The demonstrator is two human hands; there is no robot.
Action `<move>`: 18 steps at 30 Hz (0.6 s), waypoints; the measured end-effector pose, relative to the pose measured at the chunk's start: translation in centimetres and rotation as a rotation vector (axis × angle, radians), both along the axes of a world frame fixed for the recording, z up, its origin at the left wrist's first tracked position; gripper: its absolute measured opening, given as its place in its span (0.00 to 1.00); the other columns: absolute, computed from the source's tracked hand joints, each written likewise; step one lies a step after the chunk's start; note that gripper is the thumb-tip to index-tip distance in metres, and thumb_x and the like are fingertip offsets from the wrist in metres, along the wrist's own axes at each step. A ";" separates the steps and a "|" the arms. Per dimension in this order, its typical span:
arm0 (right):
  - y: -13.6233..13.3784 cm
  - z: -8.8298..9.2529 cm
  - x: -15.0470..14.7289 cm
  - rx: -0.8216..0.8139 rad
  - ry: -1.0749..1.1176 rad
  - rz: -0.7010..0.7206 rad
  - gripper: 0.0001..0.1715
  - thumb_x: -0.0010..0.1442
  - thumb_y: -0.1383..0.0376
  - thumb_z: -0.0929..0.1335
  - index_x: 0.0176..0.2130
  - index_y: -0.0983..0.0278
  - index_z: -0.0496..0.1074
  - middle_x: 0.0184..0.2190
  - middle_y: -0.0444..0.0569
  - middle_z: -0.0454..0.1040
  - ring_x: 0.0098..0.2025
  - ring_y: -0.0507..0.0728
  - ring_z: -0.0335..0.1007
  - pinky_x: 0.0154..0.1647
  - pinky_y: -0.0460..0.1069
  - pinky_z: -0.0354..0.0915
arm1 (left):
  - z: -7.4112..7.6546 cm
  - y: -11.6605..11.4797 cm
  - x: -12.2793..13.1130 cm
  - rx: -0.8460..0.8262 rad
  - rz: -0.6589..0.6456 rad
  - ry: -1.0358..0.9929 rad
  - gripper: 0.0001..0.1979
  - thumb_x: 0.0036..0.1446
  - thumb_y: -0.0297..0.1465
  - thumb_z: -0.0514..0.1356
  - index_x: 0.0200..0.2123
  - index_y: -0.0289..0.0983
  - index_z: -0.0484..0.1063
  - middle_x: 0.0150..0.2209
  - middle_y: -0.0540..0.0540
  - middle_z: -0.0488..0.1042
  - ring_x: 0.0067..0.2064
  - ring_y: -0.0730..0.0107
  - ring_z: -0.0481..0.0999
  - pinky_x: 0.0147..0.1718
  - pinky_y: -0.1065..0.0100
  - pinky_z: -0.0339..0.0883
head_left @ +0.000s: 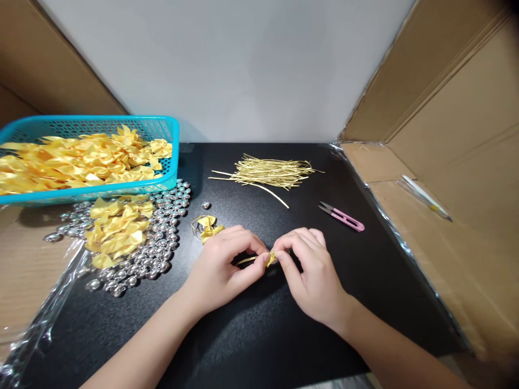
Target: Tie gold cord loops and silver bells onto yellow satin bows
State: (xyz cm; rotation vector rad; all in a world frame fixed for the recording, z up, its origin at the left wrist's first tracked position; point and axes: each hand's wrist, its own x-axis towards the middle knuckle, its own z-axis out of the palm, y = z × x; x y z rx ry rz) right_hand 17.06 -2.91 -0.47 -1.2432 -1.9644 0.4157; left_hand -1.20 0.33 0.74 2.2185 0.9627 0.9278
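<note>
Your left hand [227,265] and right hand [310,270] meet over the black table [227,346], each grip narrow, thumb and fingertips pinching a small yellow piece [270,260] between them. A gold cord [246,261] runs from it toward your left palm. Just beyond your left knuckles lies a yellow bow [207,221] with looped cord, a silver bead [206,205] near it. Pink snips [343,217] lie beyond your right hand, apart from it.

A small yellow ribbon [271,259] with gold cord [246,261] is pinched between left hand [227,263] and right hand [308,268].
</note>
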 end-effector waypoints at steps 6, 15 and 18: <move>0.0 -0.1 -0.1 0.026 0.015 -0.006 0.09 0.65 0.73 0.62 0.33 0.63 0.65 0.31 0.45 0.75 0.37 0.55 0.69 0.43 0.54 0.54 | 0.1 -0.1 0.2 -0.011 0.002 -0.009 0.07 0.56 0.22 0.60 0.27 0.36 0.70 0.26 0.50 0.78 0.29 0.73 0.75 0.32 0.71 0.67; -0.1 -0.2 -0.1 0.029 0.018 -0.008 0.09 0.65 0.73 0.61 0.33 0.62 0.65 0.31 0.46 0.76 0.37 0.55 0.69 0.43 0.54 0.54 | 0.2 -0.1 0.2 -0.049 0.004 -0.041 0.08 0.56 0.22 0.60 0.26 0.36 0.69 0.26 0.51 0.77 0.29 0.74 0.76 0.32 0.72 0.67; -0.2 -0.3 -0.2 0.020 0.020 -0.004 0.09 0.65 0.73 0.61 0.34 0.62 0.65 0.31 0.45 0.76 0.37 0.55 0.69 0.43 0.54 0.55 | 0.2 -0.1 0.4 -0.073 -0.003 -0.050 0.08 0.56 0.22 0.59 0.25 0.37 0.69 0.26 0.50 0.77 0.29 0.73 0.75 0.32 0.71 0.67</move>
